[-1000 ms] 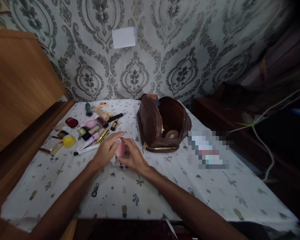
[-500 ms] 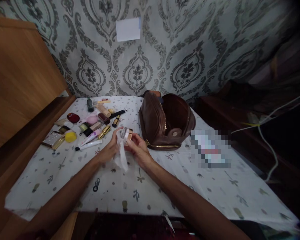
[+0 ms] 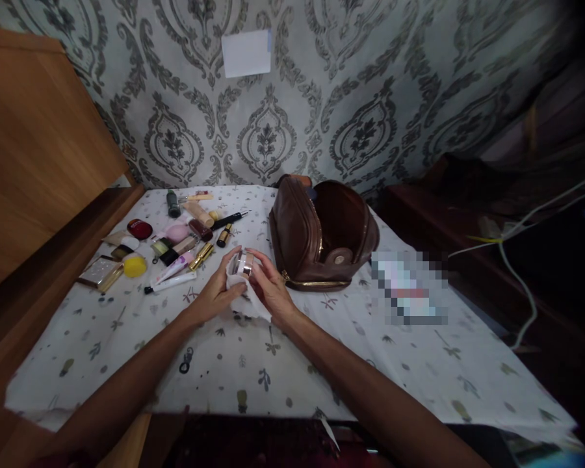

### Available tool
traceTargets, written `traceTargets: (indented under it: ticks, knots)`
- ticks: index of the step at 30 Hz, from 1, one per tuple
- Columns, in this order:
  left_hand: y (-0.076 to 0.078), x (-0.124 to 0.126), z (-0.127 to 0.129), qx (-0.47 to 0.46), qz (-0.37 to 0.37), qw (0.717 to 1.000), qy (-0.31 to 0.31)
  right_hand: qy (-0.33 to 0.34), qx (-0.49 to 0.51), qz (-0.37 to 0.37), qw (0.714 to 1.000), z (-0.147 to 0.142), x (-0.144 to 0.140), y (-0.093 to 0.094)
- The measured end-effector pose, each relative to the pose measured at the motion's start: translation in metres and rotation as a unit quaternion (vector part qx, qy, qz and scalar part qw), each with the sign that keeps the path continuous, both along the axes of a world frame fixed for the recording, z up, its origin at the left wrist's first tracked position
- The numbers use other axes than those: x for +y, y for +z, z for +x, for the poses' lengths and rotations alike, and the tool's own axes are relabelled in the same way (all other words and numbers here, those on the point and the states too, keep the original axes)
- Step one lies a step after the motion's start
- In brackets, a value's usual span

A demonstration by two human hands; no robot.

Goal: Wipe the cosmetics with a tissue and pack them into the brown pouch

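Observation:
Between my two hands, over the middle of the table, is a small cosmetic jar (image 3: 245, 263) with clear sides and a rose-gold band. My left hand (image 3: 219, 290) is closed on a white tissue (image 3: 252, 304), which presses against the jar's left side and hangs below it. My right hand (image 3: 273, 290) grips the jar from the right, fingers around its edge. The tissue partly hides the jar's lower part. Just right of my hands stands a brown makeup bag (image 3: 295, 227), unzipped, with a round compact (image 3: 340, 257) inside its opening.
Several cosmetics lie to the left, among them a gold lipstick (image 3: 201, 256), a white tube (image 3: 174, 282), a yellow round container (image 3: 135, 265) and a red compact (image 3: 139, 228). A blurred-out flat object (image 3: 409, 289) lies right of the bag. A white cable (image 3: 521, 292) hangs beyond the table's right edge.
My hands have turned the jar a little, and the tissue has shifted from hanging straight down to spreading rightward beneath it. The whole view has shifted slightly.

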State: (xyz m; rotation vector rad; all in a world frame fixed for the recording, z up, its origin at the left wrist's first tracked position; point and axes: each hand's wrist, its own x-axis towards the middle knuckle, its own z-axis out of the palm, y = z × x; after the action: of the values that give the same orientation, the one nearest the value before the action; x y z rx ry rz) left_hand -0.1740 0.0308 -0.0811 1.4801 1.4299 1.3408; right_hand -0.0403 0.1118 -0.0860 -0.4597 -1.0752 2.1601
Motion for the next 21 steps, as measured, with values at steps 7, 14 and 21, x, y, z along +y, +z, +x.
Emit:
traceTargets:
  ticks: [7, 14, 21]
  knots:
    - [0.007, 0.002, 0.002, -0.001, 0.033, 0.996, 0.086, -0.009, -0.022, 0.129, 0.991, 0.001, -0.001, 0.000]
    - [0.012, 0.003, -0.001, 0.031, 0.026, 0.991, 0.130, 0.010, -0.009, 0.115, 0.993, 0.000, -0.003, -0.002]
    - [0.012, 0.000, -0.001, 0.063, 0.050, 0.994, 0.074, 0.014, -0.016, 0.021, 1.000, -0.001, -0.005, -0.003]
